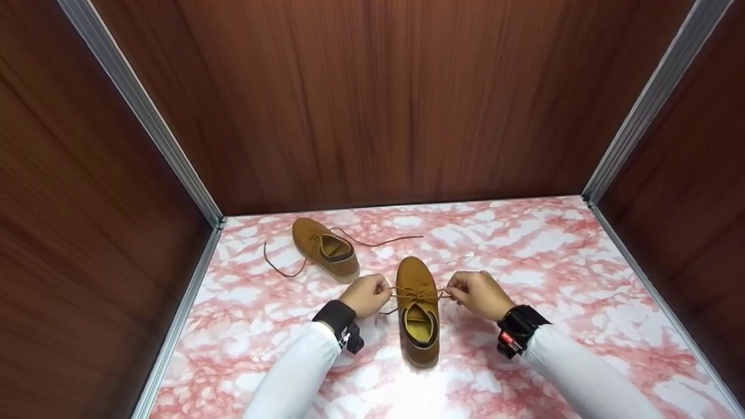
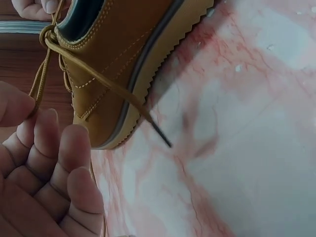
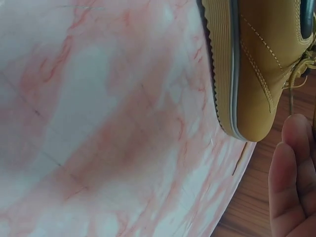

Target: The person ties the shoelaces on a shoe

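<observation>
A tan lace-up shoe (image 1: pixel 414 270) stands upright between both hands, toe pointing away. My left hand (image 1: pixel 366 295) pinches a doubled brown shoelace (image 2: pixel 39 84) between thumb and index finger, left of the shoe. On the other side, my right hand (image 1: pixel 478 295) holds lace out to the right; its grip is partly cut off in the right wrist view, where fingers (image 3: pixel 284 173) show beside the shoe. A lace knot (image 2: pixel 48 35) lies over the shoe's opening. One loose lace end with a dark tip (image 2: pixel 162 136) hangs down the shoe's side.
A second tan shoe (image 1: pixel 308 233) stands behind to the left, its laces (image 1: pixel 372 243) spread loose on both sides. Red-and-white marbled tabletop (image 1: pixel 553 262) lies beneath. Brown wood-grain panels (image 1: pixel 396 105) with metal edge strips enclose the back and sides.
</observation>
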### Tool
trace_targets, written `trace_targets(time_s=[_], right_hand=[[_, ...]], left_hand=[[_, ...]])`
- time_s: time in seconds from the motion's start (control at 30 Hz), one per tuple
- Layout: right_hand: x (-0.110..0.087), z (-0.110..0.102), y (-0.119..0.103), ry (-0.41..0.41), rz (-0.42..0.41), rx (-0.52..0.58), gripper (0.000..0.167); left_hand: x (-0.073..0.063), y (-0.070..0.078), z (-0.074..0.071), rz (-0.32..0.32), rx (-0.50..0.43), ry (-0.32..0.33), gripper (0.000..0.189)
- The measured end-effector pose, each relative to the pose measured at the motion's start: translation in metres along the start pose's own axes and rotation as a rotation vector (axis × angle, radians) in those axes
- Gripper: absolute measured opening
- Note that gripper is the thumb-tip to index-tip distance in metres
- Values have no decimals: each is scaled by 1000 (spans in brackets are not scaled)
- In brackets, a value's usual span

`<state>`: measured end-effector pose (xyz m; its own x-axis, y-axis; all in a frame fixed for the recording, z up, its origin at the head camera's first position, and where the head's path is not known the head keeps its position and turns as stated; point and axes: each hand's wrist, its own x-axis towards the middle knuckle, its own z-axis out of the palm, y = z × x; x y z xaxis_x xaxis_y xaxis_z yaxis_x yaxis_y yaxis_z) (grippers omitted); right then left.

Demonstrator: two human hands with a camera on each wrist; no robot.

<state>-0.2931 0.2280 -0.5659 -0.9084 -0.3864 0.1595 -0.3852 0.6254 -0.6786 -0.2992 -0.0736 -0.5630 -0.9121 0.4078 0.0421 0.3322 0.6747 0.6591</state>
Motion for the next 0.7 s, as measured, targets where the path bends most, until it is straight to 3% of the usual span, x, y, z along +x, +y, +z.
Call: trace_targets(time_s=[0.17, 0.47, 0.7], right_hand=[[-4, -2, 5, 23, -10, -48, 9], [-8, 1, 15, 29, 71, -16, 13], [-8, 4, 15, 28, 124, -10, 11]], left_hand=[[-4, -6, -2, 5, 16, -12, 15], [-11, -22, -4, -18, 22, -39, 17], [-13, -25, -2, -5, 20, -8, 16]])
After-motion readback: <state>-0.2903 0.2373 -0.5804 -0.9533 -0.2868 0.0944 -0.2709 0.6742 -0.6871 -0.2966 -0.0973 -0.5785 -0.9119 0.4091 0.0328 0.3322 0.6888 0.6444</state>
